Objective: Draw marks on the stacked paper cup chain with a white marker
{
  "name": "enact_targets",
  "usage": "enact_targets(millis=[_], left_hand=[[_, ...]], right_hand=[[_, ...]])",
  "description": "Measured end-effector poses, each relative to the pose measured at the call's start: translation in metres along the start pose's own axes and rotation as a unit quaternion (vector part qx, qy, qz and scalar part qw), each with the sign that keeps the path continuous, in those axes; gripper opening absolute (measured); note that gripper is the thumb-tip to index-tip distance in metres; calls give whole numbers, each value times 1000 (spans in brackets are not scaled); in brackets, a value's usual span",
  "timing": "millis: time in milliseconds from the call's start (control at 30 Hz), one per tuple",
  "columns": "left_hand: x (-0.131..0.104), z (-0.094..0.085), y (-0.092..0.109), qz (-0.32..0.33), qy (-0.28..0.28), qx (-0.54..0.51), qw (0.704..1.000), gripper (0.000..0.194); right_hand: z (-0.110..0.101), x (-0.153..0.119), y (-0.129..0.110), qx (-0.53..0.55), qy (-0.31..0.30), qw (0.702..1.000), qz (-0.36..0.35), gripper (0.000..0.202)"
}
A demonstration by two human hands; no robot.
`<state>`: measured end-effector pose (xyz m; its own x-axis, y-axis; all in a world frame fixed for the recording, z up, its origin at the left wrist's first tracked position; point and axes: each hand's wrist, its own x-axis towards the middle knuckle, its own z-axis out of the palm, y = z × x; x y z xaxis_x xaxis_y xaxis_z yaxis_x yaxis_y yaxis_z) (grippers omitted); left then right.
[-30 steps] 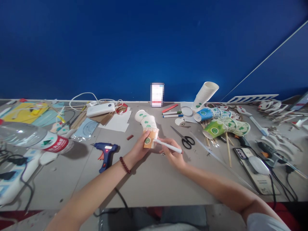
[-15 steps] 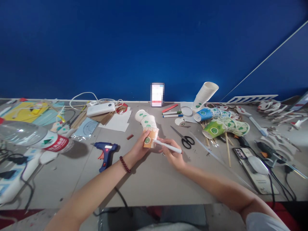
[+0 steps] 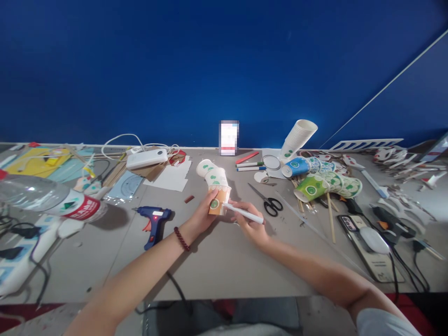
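Note:
A bent chain of joined paper cups point(image 3: 215, 177), white with green prints and coloured orange at the near end, lies over the table's middle. My left hand point(image 3: 206, 211) is wrapped round its orange end from the left. In my right hand point(image 3: 250, 224) is a white marker pen point(image 3: 245, 213), held like a writing tool. The pen's tip meets or nearly meets the orange cup's right side; exact contact is too small to tell. Fingers of both hands are partly hidden behind what they hold.
Left of my hands lie a blue glue gun point(image 3: 153, 221) and a large water bottle point(image 3: 52, 198). To the right are black scissors point(image 3: 269, 201), blue and green cup chains point(image 3: 311, 186), stacked cups point(image 3: 297, 137) and a phone point(image 3: 367, 252). Markers point(image 3: 250, 166) lie behind.
Almost nothing differs. My right hand and the marker have shifted very slightly; both hands keep their hold.

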<state>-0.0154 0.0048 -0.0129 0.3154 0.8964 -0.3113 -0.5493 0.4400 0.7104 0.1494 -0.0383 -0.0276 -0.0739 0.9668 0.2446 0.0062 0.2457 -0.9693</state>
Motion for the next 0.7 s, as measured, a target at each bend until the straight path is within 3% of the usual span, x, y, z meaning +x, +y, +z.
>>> enact_targets(millis=[200,467,700], left_hand=[[1,-3,-1,2,-3,2,1000,44],[3,-2,-2,-9,5,0,1000,46],[2,2,1,-15,25,-26,999,39]], right_hand=[[-1,0,2,-33,7,999,-3,28],[0,-1,1,15,2,1000,2,27],[-7,-1,-1,-6,-52,998,-38,22]])
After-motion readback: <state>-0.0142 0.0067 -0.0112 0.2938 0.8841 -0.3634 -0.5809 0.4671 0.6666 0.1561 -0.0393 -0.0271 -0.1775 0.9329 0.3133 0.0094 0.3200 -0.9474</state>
